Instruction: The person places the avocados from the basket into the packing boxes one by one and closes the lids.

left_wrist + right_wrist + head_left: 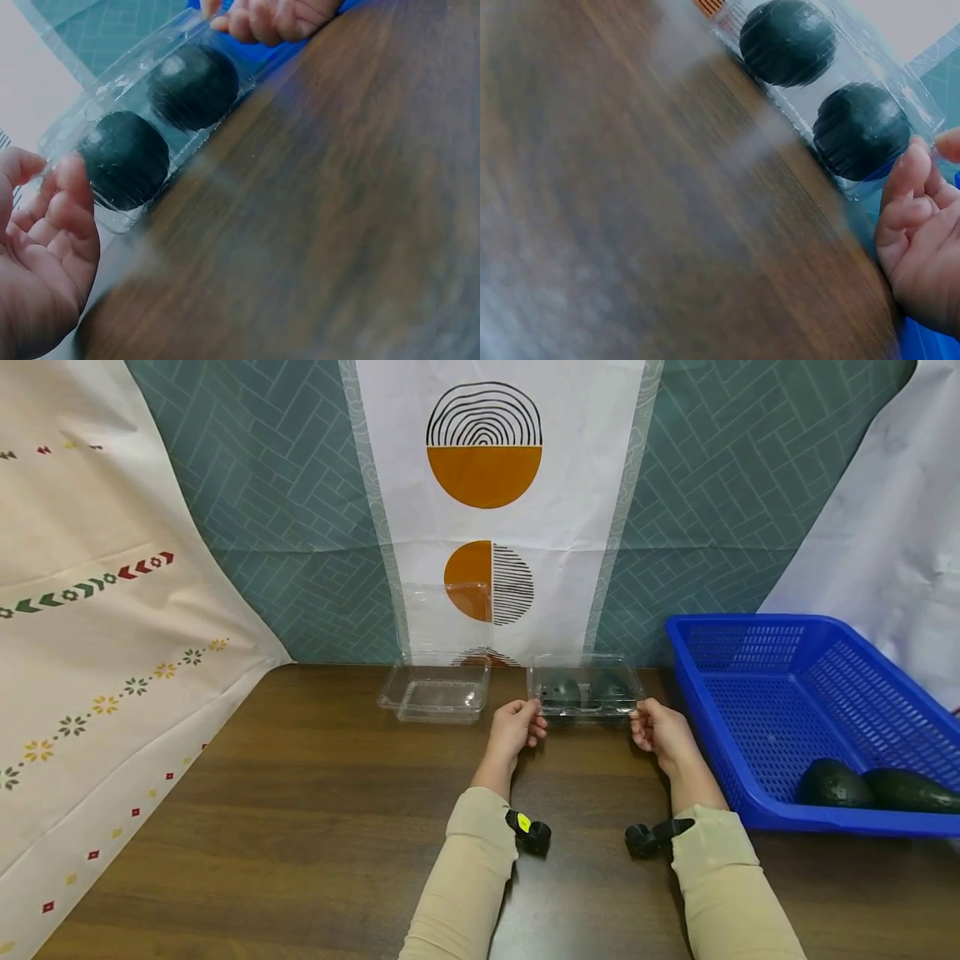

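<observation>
On the left, at the far side of the brown table (300,827), an open see-through box (442,697) sits with its lid standing up. Just right of it is the left hand (514,727). Its thumb and first finger pinch the left near corner of a full see-through box (585,712). That box is far away too, a bit right of the middle. Its top looks down over two round, dark green fruits, a left fruit (561,691) and a right fruit (611,689). The right hand (660,731) pinches the right near corner. I think both hands should squeeze softly and evenly, because thin plastic may bend. I cannot tell if the top has clicked. Furthest right, a big blue basket (847,818) holds two long dark fruits (834,783) near its front.
</observation>
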Demonstrator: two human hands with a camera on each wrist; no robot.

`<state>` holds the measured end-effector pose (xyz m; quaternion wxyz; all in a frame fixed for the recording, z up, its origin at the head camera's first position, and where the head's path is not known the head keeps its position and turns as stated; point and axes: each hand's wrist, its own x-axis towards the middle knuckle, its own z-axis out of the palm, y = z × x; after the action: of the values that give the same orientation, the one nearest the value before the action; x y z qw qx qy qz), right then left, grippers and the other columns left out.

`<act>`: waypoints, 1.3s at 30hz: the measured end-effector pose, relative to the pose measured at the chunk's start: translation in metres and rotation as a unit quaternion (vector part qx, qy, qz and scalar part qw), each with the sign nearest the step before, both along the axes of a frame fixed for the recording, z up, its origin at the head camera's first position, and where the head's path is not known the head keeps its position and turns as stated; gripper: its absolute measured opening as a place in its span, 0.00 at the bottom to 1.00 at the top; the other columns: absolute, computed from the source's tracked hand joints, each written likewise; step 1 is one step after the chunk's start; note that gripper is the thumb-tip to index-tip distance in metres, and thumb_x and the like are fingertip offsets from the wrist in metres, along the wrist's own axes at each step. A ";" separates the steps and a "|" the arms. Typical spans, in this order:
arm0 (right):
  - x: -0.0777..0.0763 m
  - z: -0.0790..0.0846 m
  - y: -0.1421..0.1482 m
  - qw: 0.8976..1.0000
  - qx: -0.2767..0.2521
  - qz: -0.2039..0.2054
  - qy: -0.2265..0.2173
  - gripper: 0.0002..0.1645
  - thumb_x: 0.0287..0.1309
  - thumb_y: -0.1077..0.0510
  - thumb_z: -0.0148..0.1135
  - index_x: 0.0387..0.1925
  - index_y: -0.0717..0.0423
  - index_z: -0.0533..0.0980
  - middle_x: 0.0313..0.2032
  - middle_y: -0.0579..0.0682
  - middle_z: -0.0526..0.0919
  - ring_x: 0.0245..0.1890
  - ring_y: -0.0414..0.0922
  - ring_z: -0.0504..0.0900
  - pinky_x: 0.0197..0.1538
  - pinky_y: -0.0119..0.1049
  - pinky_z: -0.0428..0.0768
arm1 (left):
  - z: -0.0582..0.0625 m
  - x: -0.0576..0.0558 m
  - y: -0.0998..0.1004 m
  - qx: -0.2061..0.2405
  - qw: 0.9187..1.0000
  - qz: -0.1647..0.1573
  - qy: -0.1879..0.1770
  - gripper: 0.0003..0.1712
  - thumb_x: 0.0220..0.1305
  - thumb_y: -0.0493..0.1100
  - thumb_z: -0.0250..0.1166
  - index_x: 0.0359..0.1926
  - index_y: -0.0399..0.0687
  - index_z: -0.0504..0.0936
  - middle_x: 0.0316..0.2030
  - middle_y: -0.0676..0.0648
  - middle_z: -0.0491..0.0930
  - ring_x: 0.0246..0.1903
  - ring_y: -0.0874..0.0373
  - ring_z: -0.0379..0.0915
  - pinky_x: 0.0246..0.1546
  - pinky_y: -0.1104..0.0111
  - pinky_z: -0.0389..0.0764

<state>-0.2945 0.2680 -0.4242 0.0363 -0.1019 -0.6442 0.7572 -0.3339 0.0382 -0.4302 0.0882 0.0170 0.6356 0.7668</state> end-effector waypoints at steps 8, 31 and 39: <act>0.004 0.004 0.001 0.997 -0.067 -0.032 -0.002 0.14 0.70 0.52 0.40 0.33 0.56 0.66 0.24 0.43 0.82 0.21 0.39 0.81 0.24 0.28 0.76 | -0.001 -0.002 0.001 0.016 1.000 -0.025 -0.005 0.17 0.68 0.46 0.55 0.49 0.37 0.76 0.39 0.39 0.81 0.32 0.57 0.80 0.23 0.72 0.78; 0.008 0.008 0.007 0.973 -0.212 -0.090 -0.008 0.09 0.70 0.51 0.40 0.40 0.52 0.59 0.26 0.49 0.76 0.27 0.44 0.84 0.32 0.35 0.81 | 0.060 0.001 -0.150 -0.172 0.947 0.221 0.155 0.16 0.65 0.42 0.58 0.51 0.39 0.75 0.40 0.45 0.74 0.41 0.55 0.66 0.38 0.68 0.68; 0.009 0.007 0.002 0.986 -0.153 -0.060 -0.032 0.18 0.66 0.56 0.39 0.20 0.54 0.66 0.16 0.47 0.73 0.19 0.42 0.81 0.26 0.31 0.79 | 0.024 -0.010 -0.178 -0.196 0.946 0.257 0.024 0.33 0.70 0.48 0.50 0.70 0.46 0.49 0.69 0.41 0.46 0.66 0.44 0.39 0.62 0.51 0.53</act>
<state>-0.2854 0.2705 -0.4174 0.0445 -0.1688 -0.5146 0.8395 -0.3439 -0.1394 -0.4066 -0.1254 -0.1460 0.7583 0.6228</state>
